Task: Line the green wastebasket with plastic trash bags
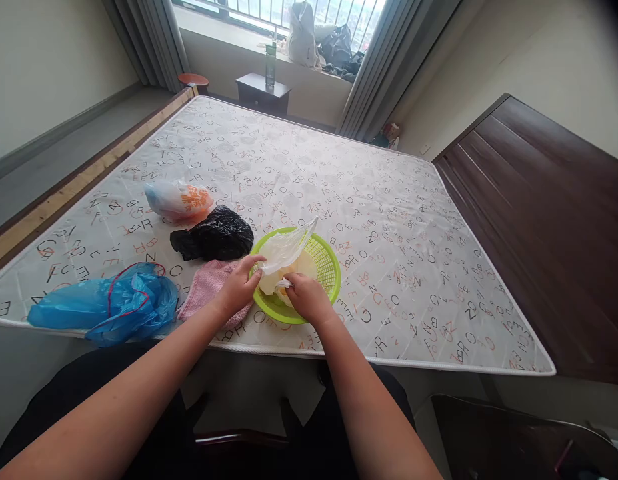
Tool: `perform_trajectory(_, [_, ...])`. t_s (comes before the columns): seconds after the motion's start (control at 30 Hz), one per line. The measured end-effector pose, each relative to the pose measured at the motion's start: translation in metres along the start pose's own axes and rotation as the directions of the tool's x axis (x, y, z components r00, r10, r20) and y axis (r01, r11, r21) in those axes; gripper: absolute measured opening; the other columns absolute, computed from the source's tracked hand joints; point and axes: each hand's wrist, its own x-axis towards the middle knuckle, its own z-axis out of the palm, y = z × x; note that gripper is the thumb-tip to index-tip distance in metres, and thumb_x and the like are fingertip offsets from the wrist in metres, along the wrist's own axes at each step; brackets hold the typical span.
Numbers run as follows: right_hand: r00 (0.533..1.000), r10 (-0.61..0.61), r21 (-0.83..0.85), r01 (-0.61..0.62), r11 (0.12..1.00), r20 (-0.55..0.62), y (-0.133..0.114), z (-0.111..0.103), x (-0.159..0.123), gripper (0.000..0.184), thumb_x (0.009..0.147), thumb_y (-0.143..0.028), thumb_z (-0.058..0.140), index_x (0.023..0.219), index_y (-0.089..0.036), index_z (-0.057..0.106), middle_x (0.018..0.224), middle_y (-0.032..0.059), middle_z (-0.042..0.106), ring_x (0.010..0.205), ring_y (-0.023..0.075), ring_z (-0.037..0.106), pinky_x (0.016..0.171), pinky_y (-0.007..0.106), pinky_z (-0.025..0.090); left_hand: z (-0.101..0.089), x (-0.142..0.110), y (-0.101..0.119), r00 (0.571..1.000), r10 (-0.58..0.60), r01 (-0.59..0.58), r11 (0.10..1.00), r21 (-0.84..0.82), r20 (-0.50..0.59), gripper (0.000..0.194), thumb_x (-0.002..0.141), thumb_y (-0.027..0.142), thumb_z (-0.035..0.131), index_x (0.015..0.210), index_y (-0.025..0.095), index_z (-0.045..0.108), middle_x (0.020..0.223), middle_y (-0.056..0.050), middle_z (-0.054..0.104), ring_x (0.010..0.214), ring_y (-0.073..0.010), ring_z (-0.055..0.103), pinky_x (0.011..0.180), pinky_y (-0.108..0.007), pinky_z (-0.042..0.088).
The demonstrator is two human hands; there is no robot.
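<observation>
Here, in the green basket (pixel 335 275), the flimsy plastic bag (pixel 285 255) is gripped by the left hand (pixel 243 285) and right hand (pixel 307 297) (thin film, this), best eased gently, never yanked.

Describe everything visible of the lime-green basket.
The lime-green basket is round and looks like plastic, with a rim and an openwork wall. It sits upright on the mattress near its closest edge, right of the pink cloth. A translucent plastic bag is partly inside, hiding much of the bottom. The left hand and right hand hold it; whether they touch the basket is unclear.
</observation>
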Motion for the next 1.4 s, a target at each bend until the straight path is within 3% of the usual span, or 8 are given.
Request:
perform_trajectory(0.8, [1.0, 0.007, -0.048, -0.007, 0.999, 0.005, 0.0009, 0.0022, 0.0011, 0.021, 0.101, -0.026, 0.047, 0.108, -0.024, 0.066, 0.111, 0.0051, 0.074, 0.095, 0.0198, 0.067, 0.078, 0.028, 0.04, 0.0008, -0.0007, -0.0013, 1.0, -0.014, 0.014, 1.0, -0.002, 0.003, 0.034, 0.092, 0.029, 0.047, 0.122, 0.021, 0.061, 0.129, -0.009, 0.065, 0.126, -0.0261, 0.058, 0.115, -0.047, 0.042])
perform_trajectory(1.4, [1.0, 0.009, 0.051, -0.008, 0.999, -0.023, 0.0001, -0.0014, -0.0002, 0.026, 0.103, -0.025, 0.045, 0.115, -0.025, 0.067, 0.114, 0.006, 0.074, 0.1, 0.0202, 0.067, 0.084, 0.028, 0.042, 0.0009, -0.0011, -0.0013, 1.0, -0.005, 0.005, 1.0, 0.002, -0.003, 0.034, 0.092, 0.029, 0.047, 0.122, 0.021, 0.062, 0.128, -0.009, 0.065, 0.126, -0.0258, 0.058, 0.115, -0.047, 0.042])
